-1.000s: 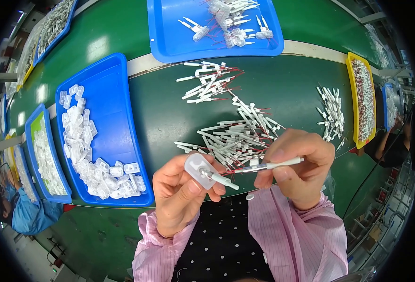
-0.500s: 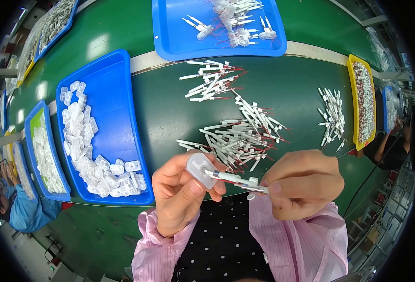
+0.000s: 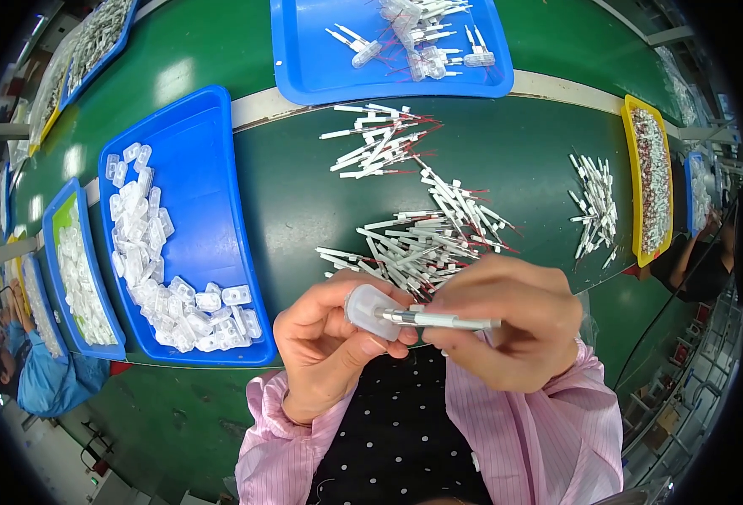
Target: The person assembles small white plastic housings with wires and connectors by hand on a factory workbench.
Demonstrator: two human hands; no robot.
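My left hand (image 3: 321, 341) grips a translucent plastic housing (image 3: 370, 310) between thumb and fingers, its rounded face tilted up. My right hand (image 3: 519, 324) is closed on a thin white stick-shaped part (image 3: 460, 321) with a silvery section. That part's left end meets the middle of the housing; how deep it goes in, I cannot tell. Just beyond my hands lies a pile of similar white sticks (image 3: 418, 252) with thin red wires. Past it is a smaller group of the same sticks (image 3: 375, 143).
To the left, a blue tray (image 3: 194, 160) holds many clear housings (image 3: 148, 227). A far blue tray (image 3: 329, 80) carries assembled pieces (image 3: 430, 59). On the right are loose white sticks (image 3: 592, 206) and a filled yellow tray (image 3: 643, 252). Another person (image 3: 55, 374) sits at far left.
My right hand has shifted left and slightly up, closer to the housing, and now covers more of the white stick. The housing has turned a little in my left hand.
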